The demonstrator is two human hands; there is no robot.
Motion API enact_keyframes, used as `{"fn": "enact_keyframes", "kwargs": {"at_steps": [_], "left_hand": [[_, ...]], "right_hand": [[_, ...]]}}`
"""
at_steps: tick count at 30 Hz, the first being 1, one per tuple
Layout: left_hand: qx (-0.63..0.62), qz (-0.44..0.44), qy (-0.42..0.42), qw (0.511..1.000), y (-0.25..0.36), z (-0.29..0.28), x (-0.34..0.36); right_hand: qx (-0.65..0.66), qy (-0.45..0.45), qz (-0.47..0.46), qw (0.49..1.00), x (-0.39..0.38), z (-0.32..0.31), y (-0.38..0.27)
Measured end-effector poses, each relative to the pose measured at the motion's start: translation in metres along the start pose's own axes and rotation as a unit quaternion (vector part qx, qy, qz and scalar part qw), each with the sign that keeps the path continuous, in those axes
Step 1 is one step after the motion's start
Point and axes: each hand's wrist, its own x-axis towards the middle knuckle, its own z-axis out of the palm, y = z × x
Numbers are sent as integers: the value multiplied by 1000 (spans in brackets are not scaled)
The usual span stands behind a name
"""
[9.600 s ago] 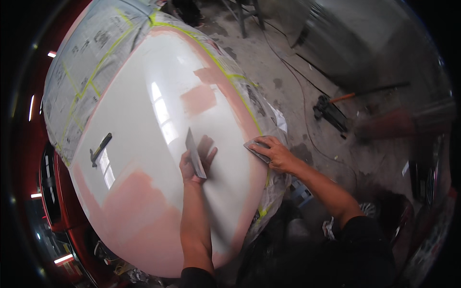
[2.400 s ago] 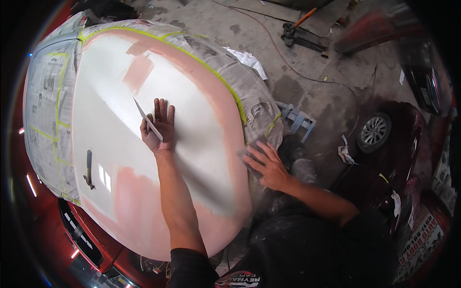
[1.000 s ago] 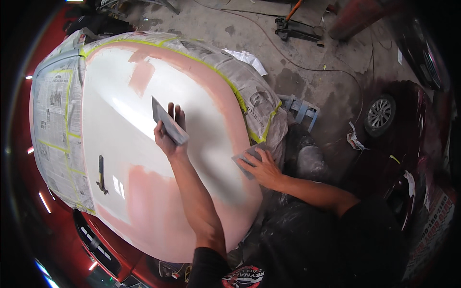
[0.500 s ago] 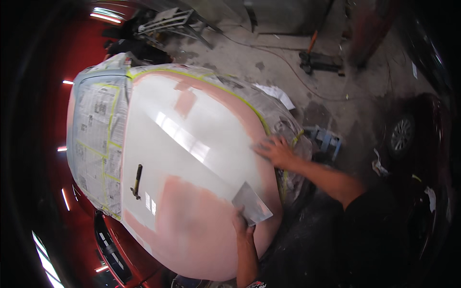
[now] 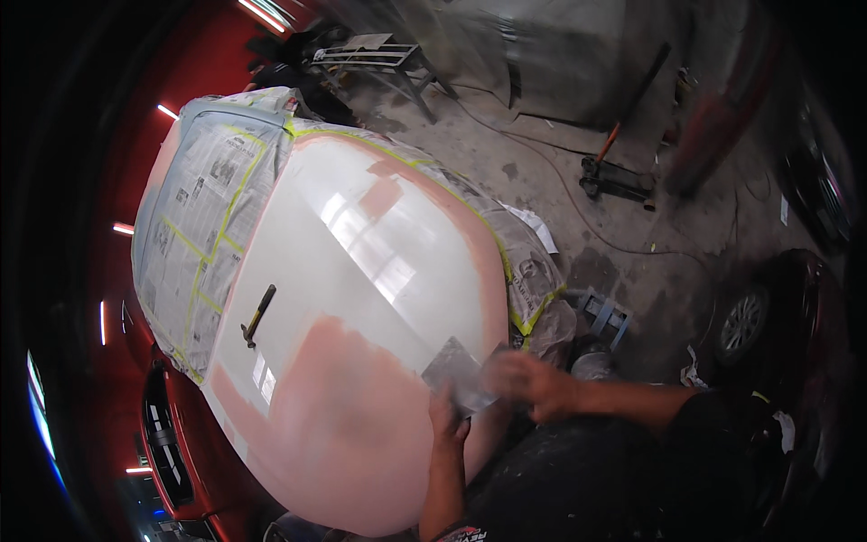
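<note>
A car hood (image 5: 352, 271) spreads before me, white with pinkish patches and a pink border. My left hand (image 5: 446, 412) is closed on the lower edge of a thin grey rectangular plate (image 5: 454, 369), held over the hood's near edge. My right hand (image 5: 533, 384) is at the plate's right side, its fingers smeared by motion. Something small and dark shows by its fingertips; I cannot make out what it is. On the hood, toward the windshield, lies a hammer (image 5: 259, 315) with a dark and yellowish handle.
Newspaper sheets (image 5: 194, 194) held by yellow-green tape cover the windshield. Masking film (image 5: 533, 271) drapes the fender. A floor jack (image 5: 619, 181), a hose (image 5: 578, 212) and a metal stand (image 5: 388, 63) are on the floor beyond. A red car (image 5: 181, 452) stands at left, a dark car (image 5: 768, 307) at right.
My right hand has left the hood's surface and come down to the plate's right edge. The left hand still holds the plate. The whole view has turned slightly.
</note>
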Motion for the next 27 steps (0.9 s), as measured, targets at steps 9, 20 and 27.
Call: {"fn": "enact_keyframes", "kwargs": {"at_steps": [9, 20, 27], "left_hand": [[44, 2, 42, 998, 1, 60, -11], [-11, -80, 110, 991, -38, 82, 14], [-4, -79, 162, 984, -46, 85, 24]], "right_hand": [[-165, -65, -78, 981, -32, -40, 75], [-164, -45, 119, 978, 241, -132, 368], [-203, -151, 131, 959, 272, -116, 363]]}}
